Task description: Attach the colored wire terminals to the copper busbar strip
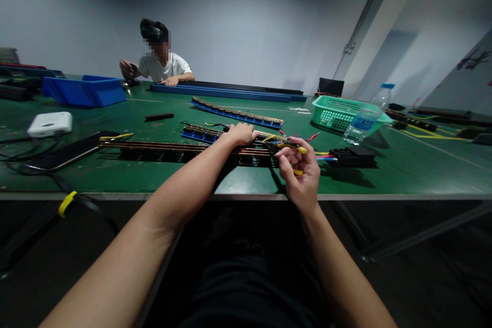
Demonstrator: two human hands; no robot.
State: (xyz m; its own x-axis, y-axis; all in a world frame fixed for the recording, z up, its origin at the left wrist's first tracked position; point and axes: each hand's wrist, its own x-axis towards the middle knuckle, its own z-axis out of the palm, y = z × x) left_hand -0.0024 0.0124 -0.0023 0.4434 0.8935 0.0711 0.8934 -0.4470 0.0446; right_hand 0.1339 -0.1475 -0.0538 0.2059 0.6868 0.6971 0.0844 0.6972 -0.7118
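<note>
My right hand (302,171) is closed around a pair of yellow-handled pliers (301,149), its jaws pointing left at the wires. My left hand (242,134) presses with curled fingers on a track-like strip with copper-coloured rails; whatever is under its fingertips is hidden. Below it, a long strip with copper rails (165,146) runs along the front of the table. A blue-based strip (198,136) lies just behind, partly covered by my left hand. Red, blue and yellow wires join a black connector block (353,156) to the right of the pliers.
Another blue curved strip (238,113) lies farther back. A green basket (334,113) and a water bottle (361,122) stand at right. At left are a blue bin (84,91), a white box (49,124) and yellow-handled tweezers (117,137). A co-worker (165,64) sits opposite.
</note>
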